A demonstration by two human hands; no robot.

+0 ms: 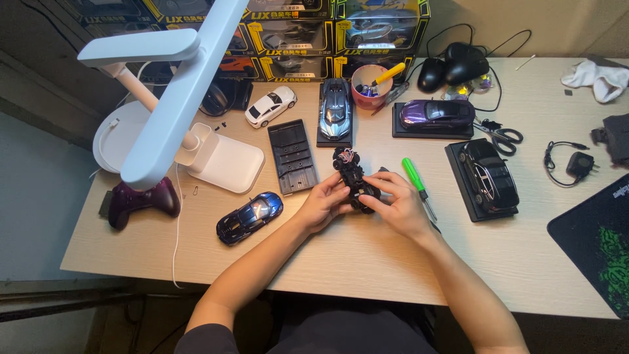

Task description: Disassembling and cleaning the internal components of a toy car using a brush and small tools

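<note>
Gripping from both sides: left hand [322, 203] and right hand [398, 204] both closing fingers around a small black stripped toy-car chassis with exposed coloured wires [354, 178], at centre frame, held just above the pale wooden desk [367, 255].

Risking, by judgement: snapping or pulling loose those thin wires at the chassis's far end if squeezing or twisting hard; dropping small parts onto the desk and losing them; nudging the green-handled screwdriver [417, 183], lying just right of the right hand.

Counting: five bodied model cars, namely glossy blue [249, 217] at lower left, white [270, 105], blue-grey on a black base [335, 110], purple on a base [437, 114], black on a base [488, 174]; one empty black plastic display base [293, 156]; one pink cup of tools [371, 85]; one pair of scissors [503, 135]; two black computer mice [452, 65]; one dark red game controller [141, 200].
</note>
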